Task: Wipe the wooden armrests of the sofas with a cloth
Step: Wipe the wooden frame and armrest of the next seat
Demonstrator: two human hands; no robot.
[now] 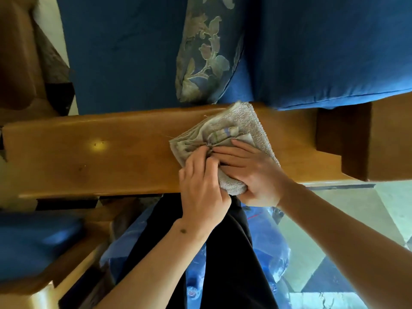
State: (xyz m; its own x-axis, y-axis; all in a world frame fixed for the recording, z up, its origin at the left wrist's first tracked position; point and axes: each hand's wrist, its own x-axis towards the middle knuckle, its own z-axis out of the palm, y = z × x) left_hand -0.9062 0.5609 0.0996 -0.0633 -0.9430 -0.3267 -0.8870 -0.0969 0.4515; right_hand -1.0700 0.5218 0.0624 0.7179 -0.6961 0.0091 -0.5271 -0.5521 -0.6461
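From my remote seat, looking straight down through the head camera: at far left a second sofa (33,244) shows a blue seat pad and wooden frame, blurred at the edge of view. The armrest (93,152), a broad plank of honey-coloured wood, runs across the middle, with a bright spot of reflected light on its left half. My left hand (201,192) reaches up from below, wrist bent slightly right, its fingers curled and pinching a gathered fold of the cloth (247,123). The cloth, a grey terry towel with faint stripes on its bunched centre, lies on the right half of the armrest and hangs over its near edge. My right hand (254,172) comes in from the lower right, forearm bare, fingers laid leftward across the cloth and thumb wrapped under its near corner, gripping it. Above, blue cushions (323,52) and a floral pillow (205,52) sit just behind the armrest. Dark trousers (223,259) and checkered floor (330,253) fill the bottom. I can read no label or writing anywhere.
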